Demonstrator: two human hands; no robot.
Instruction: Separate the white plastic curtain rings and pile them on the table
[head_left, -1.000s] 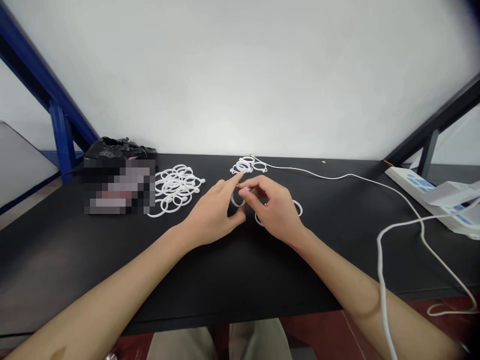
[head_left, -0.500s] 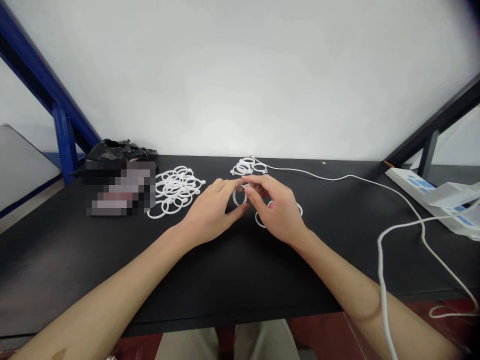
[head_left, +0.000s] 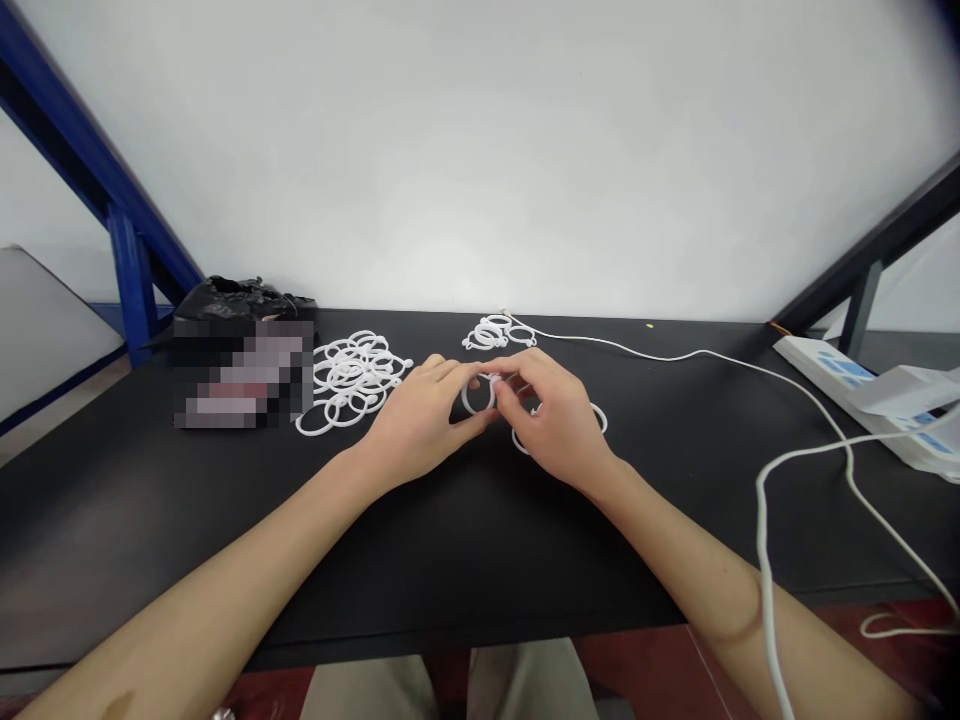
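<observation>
My left hand [head_left: 424, 420] and my right hand [head_left: 555, 415] meet over the middle of the black table [head_left: 450, 520], and together they pinch one white plastic ring [head_left: 474, 397] upright between their fingertips. Under my right hand lie a few more white rings [head_left: 598, 415], partly hidden. A loose heap of white rings [head_left: 352, 378] lies to the left of my left hand. A smaller cluster of rings [head_left: 495, 333] sits just beyond my fingers.
A black bag [head_left: 232, 300] and a blurred-out object [head_left: 240, 385] sit at the back left. A white cable [head_left: 757, 480] runs from the far cluster across the right side and off the front edge. A white device with papers [head_left: 877, 395] lies at the right. Blue frame posts [head_left: 127, 280] stand at left.
My left forefinger, stretched out a second ago, has curled down onto the ring. Both hands have closed tighter round it and the ring now stands plainly between them.
</observation>
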